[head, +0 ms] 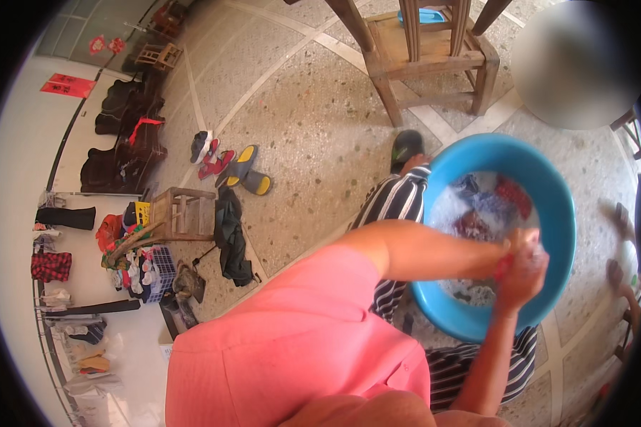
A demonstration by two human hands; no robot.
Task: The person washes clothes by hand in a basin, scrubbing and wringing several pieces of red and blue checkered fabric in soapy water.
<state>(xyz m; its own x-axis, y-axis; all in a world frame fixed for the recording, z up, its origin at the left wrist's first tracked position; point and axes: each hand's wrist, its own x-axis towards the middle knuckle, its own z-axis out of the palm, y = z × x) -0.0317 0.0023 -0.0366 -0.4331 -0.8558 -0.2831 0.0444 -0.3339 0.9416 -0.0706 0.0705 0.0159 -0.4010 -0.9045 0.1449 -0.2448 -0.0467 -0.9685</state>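
Note:
Both my hands meet over the right part of a large blue plastic basin [558, 213]. My left hand [522, 238] and my right hand [523, 277] are wet and closed together around a bunched piece of red cloth [503, 266]; most of it is hidden by the fingers. Soapy water with white suds [443, 208] fills the basin's bottom. Lying in the water are blue cloth [489, 204], red patterned cloth [514, 196] and a dark red piece [471, 224]. The basin stands between my knees in striped trousers [392, 197].
A wooden chair [427, 66] with a light blue dish [423, 17] stands beyond the basin. Slippers [245, 171] and shoes [205, 149] lie on the speckled floor. Leftward are a small wooden chair [184, 216], dark garment [232, 235] and laundry crate [163, 272]. Another person's hand [614, 272] shows far right.

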